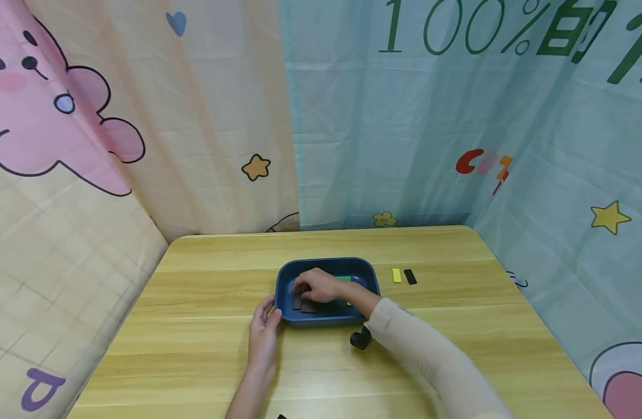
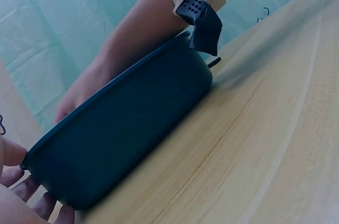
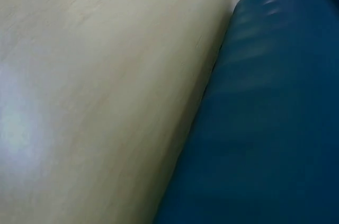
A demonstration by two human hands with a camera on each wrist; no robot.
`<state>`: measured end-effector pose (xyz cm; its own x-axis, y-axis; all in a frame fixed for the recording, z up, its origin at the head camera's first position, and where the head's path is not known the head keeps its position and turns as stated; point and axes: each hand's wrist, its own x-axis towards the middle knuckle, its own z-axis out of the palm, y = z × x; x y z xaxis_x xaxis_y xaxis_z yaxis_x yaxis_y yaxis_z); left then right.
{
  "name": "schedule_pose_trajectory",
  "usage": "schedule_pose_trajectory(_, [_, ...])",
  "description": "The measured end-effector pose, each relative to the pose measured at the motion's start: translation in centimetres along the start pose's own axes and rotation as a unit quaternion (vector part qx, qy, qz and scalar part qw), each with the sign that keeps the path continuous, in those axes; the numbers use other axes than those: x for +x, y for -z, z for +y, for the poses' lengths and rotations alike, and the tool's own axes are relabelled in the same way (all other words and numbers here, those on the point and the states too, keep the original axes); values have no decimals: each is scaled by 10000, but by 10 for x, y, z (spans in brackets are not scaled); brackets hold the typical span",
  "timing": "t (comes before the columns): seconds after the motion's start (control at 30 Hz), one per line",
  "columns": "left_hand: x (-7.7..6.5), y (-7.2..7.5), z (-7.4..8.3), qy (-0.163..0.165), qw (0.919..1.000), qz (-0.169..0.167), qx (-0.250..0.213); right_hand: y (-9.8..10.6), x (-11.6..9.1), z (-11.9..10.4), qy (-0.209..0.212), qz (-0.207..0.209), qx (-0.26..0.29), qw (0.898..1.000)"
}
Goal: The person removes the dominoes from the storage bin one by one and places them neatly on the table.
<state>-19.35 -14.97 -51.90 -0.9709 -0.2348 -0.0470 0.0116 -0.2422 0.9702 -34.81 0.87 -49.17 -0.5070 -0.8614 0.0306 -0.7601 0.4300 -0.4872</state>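
Observation:
A dark blue rectangular plastic bin (image 1: 326,321) stands on the wooden table, with flat coloured pieces inside it. My left hand (image 1: 263,331) grips its left end. In the left wrist view the thumb (image 2: 11,152) lies by the rim and the fingers (image 2: 26,187) bend against the outer wall. My right hand (image 1: 321,285) reaches into the bin from the right, its fingers bent down over brown flat pieces (image 1: 309,306). The fingertips are partly hidden, so I cannot tell whether they pinch a piece. A green piece (image 1: 344,279) shows behind the right wrist.
Right of the bin, a small yellow piece (image 1: 396,275) and a small black piece (image 1: 410,276) lie side by side on the table (image 1: 195,326). A black camera mount (image 1: 360,338) hangs below the right wrist at the bin's front. Printed curtains (image 1: 352,145) stand behind the table's back edge.

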Motion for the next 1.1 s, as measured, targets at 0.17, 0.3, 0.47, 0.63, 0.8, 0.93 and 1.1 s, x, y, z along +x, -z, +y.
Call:
schedule_pose_trajectory(0.17, [0, 0, -1, -41, 10000, -9, -19, -4, 4, -3, 306, -183, -286, 9990])
schedule_pose_trajectory(0.3, [0, 0, -3, -77, 10000, 20, -4, -7, 5, -3, 386, -270, -490, 9977])
schedule_pose_trajectory(0.47, [0, 0, -4, -131, 9999, 55, 14, -7, 5, -2, 427, -159, -578, 9973])
schedule_pose_trajectory(0.63, [0, 0, -2, -164, 9998, 80, 35, -6, 6, -2, 402, -87, -583, 9974])
schedule_pose_trajectory(0.8, [0, -1, 0, -128, 9999, 98, 35, -5, 6, -3, 243, -51, -549, 9982])
schedule_pose_trajectory(0.93, [0, 0, 0, -107, 9999, 77, 36, -4, 4, -1, -14, 21, -291, 9996])
schedule_pose_trajectory(1.1, [0, -1, 0, -112, 9999, 70, 45, 0, -2, 1, -432, 259, 210, 9985])
